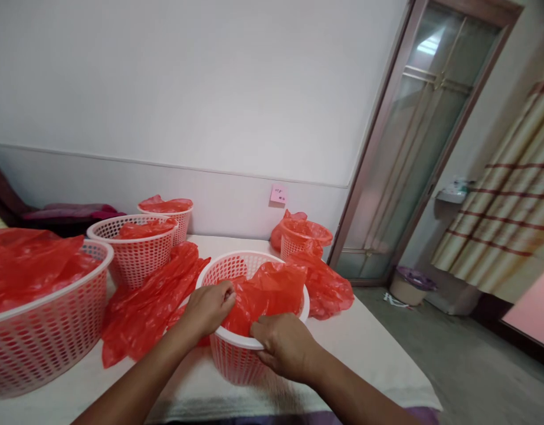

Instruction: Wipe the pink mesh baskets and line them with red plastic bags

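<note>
Bag bottom hidden inside round white perforated plastic basket (pixel 236 354), lower centre — left hand (pixel 209 307) and right hand (pixel 284 344) pinch thin red plastic bag (pixel 265 295) at the rim.

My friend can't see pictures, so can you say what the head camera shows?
Two hands, left and right, press a red bag into a white basket on a table. More baskets with red bags stand to the left and behind, and loose bags lie beside them, near a white wall and a glass door.

A home room: curtain (pixel 511 195), glass door (pixel 426 130), and cloth-covered table (pixel 369 348).
</note>
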Action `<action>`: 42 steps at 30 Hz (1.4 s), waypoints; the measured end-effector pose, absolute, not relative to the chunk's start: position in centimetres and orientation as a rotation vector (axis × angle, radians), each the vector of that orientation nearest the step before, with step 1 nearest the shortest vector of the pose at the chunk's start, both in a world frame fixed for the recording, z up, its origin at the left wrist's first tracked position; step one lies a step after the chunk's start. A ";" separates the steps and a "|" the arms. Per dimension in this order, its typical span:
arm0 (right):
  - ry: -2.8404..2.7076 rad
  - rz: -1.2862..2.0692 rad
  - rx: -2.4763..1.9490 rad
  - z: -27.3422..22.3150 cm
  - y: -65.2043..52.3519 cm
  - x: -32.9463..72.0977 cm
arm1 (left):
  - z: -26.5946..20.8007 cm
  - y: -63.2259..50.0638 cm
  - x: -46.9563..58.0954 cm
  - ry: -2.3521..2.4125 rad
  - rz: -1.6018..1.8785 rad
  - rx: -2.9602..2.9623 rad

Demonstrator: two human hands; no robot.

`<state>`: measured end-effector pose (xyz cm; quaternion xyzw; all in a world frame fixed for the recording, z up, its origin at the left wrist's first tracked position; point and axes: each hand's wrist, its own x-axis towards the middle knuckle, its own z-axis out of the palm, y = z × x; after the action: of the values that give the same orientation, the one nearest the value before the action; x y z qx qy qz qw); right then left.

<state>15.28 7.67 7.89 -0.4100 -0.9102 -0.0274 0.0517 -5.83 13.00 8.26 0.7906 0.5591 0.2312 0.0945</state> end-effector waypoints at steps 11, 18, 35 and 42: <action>-2.782 -0.087 -1.199 8.2 7.7 14.9 | 8.3 12.7 -5.9 1.756 0.600 2.392; -2.803 -0.081 -1.097 7.2 7.4 16.3 | 8.4 10.8 -5.2 1.848 0.542 2.395; -2.756 -0.017 -1.103 8.0 9.0 16.6 | 8.7 14.4 -4.5 1.676 0.460 2.424; -2.712 0.001 -1.143 7.7 8.9 16.5 | 9.1 17.9 -1.1 1.496 0.659 2.506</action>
<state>16.47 8.94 7.69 -0.3863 -0.9170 0.0003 0.0990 -1.06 17.86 9.06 0.8352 0.4986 0.2197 0.0748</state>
